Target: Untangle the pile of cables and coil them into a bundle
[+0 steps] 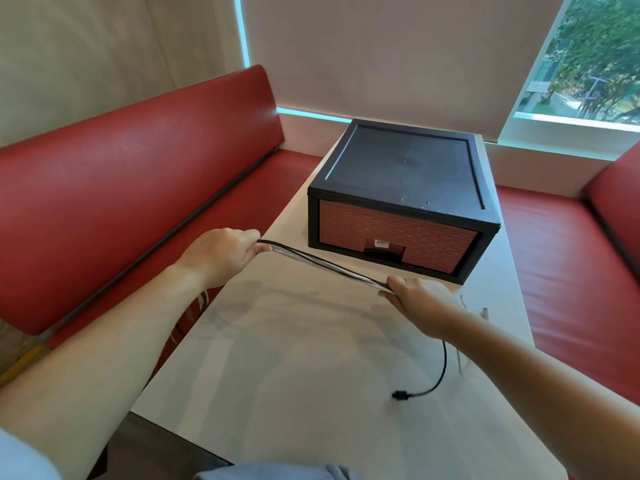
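A bundle of black and white cables is stretched taut above the white table, running from upper left to lower right. My left hand grips one end at the table's left edge. My right hand grips the other end near the drawer box. A loose black cable tail hangs below my right forearm and curls on the table, ending in a black plug. More cable ends dangle beneath my left wrist, partly hidden.
A black drawer box with a red brick-pattern front stands at the table's far end. Red padded benches run along the left and right. Window blinds hang behind.
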Tool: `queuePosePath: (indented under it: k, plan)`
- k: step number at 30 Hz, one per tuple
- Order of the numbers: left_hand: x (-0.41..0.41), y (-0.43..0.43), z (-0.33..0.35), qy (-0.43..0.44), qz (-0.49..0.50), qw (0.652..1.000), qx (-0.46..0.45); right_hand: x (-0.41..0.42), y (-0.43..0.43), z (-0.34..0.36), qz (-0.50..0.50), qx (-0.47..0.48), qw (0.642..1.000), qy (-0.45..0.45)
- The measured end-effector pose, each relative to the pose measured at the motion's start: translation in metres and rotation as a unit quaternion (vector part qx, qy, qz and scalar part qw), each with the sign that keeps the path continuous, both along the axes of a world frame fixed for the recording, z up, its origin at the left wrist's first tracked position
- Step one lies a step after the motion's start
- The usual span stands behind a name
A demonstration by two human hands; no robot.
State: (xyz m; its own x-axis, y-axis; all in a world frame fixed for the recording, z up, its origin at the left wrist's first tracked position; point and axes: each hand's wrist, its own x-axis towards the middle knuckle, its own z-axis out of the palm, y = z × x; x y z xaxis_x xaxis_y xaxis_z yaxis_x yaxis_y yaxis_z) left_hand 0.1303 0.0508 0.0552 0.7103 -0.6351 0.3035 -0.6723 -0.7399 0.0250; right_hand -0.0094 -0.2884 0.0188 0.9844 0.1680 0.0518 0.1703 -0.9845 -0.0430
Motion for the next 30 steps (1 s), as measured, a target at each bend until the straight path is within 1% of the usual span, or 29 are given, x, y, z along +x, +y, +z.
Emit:
queuePosePath:
  k: [3,7,11,13,16,18,19,20,21,22,23,24,25,27,30]
  plan:
    - [0.009,0.003,0.01,-0.024,-0.005,1.0,0.007,0.0,-0.01,-0.001,-0.008,0.009,1.0,-0.013]
    - [0.019,0.008,0.034,-0.004,0.028,1.0,-0.008,0.004,-0.014,0.006,-0.04,0.064,0.997,-0.009]
    - [0.023,0.015,0.05,-0.02,0.026,0.999,-0.001,0.008,-0.015,0.012,-0.058,0.088,0.994,0.007]
    - [0.024,0.013,0.054,-0.029,0.027,0.999,-0.001,0.01,-0.014,0.012,-0.077,0.101,0.991,0.03]
    - [0.022,0.011,0.056,-0.042,0.016,0.999,-0.019,0.016,-0.01,0.016,-0.093,0.068,0.99,0.087]
    - [0.018,0.006,0.059,-0.043,0.0,0.999,-0.032,0.022,0.0,0.021,-0.101,0.08,0.983,0.129]
    - [0.015,0.002,0.061,-0.044,-0.008,0.998,-0.035,0.025,0.01,0.026,-0.095,0.107,0.982,0.122]
    - [0.011,-0.004,0.063,-0.045,-0.018,0.998,-0.037,0.028,0.023,0.034,-0.075,0.138,0.984,0.083]
    - [0.006,-0.011,0.066,-0.045,-0.028,0.998,-0.039,0.031,0.04,0.043,-0.041,0.172,0.984,0.02]
    - [0.002,-0.018,0.067,-0.048,-0.04,0.997,-0.04,0.035,0.056,0.051,-0.003,0.207,0.977,-0.04]
    - [-0.003,-0.023,0.068,-0.052,-0.053,0.996,-0.04,0.039,0.072,0.059,0.029,0.236,0.968,-0.079]
    - [-0.007,-0.027,0.069,-0.055,-0.063,0.996,-0.04,0.043,0.085,0.066,0.051,0.258,0.96,-0.091]
    - [-0.01,-0.028,0.069,-0.056,-0.07,0.995,-0.039,0.048,0.093,0.07,0.064,0.269,0.957,-0.082]
    - [-0.014,-0.022,0.067,-0.048,-0.072,0.995,-0.048,0.052,0.099,0.075,0.077,0.26,0.961,-0.047]
    - [-0.017,-0.008,0.06,-0.006,-0.049,0.996,-0.068,0.048,0.094,0.077,0.08,0.246,0.966,-0.005]
